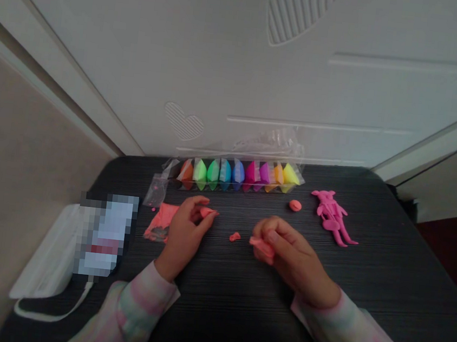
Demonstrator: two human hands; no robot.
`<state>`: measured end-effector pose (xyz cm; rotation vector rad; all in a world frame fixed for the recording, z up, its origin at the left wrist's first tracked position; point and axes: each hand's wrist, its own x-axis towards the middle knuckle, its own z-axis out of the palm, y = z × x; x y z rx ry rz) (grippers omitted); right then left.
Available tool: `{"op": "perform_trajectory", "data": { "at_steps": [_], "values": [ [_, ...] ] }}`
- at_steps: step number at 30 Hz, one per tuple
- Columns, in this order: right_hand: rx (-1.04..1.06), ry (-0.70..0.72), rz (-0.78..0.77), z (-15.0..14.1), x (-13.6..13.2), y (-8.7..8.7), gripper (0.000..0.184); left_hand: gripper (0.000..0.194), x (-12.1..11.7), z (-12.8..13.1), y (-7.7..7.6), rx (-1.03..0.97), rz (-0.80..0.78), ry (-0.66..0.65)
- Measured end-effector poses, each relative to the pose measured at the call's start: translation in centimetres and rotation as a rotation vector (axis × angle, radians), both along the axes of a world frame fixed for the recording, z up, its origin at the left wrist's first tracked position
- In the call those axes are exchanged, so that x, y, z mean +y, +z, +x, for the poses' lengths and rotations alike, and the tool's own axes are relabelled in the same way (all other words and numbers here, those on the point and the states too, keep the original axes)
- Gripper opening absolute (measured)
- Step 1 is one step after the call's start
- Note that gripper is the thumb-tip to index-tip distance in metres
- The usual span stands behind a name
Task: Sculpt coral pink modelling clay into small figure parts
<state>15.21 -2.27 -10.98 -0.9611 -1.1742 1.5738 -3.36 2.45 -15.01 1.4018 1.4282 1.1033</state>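
Note:
Between the thumb and fingers of my left hand (pixel 186 237) is a small piece of coral modelling clay (pixel 206 212). Partly under that hand lies a coral clay packet (pixel 161 217), its plastic crumpled at the lower edge. My right hand (pixel 291 254) pinches a flattened coral clay piece (pixel 262 247) above the dark table. A small twisted coral bit (pixel 235 237) lies between the hands. Beyond my right hand rests a rounded coral clay piece (pixel 295 205) with a crease in it. Farther right, a pink clay figure (pixel 333 217) with ears, arms and long legs lies flat.
A row of coloured clay packets (pixel 237 174) in clear plastic runs along the table's (pixel 215 300) back edge, against a white panel (pixel 223 67). At left lie a torn clear wrapper (pixel 155 190), a blurred-out phone-like device (pixel 107 234), a white case (pixel 46 252) and a white cable (pixel 50 316).

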Motion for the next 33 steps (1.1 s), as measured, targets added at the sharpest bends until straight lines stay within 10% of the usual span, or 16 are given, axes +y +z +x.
{"op": "perform_trajectory", "data": {
  "at_steps": [9,19,33],
  "values": [
    [-0.833,0.070,0.447,-1.7,0.8,-3.5,0.011,0.009,0.2,-0.6,-0.2,0.619,0.298,-0.092],
    [-1.175,0.137,0.568,-2.1,0.8,-3.6,0.009,0.008,0.4,-0.5,-0.6,0.642,0.242,-0.104],
    [0.195,-0.148,-0.305,-1.7,1.1,-2.3,0.020,0.010,0.3,-0.5,-0.1,0.562,0.151,-0.079]
  ]
}}
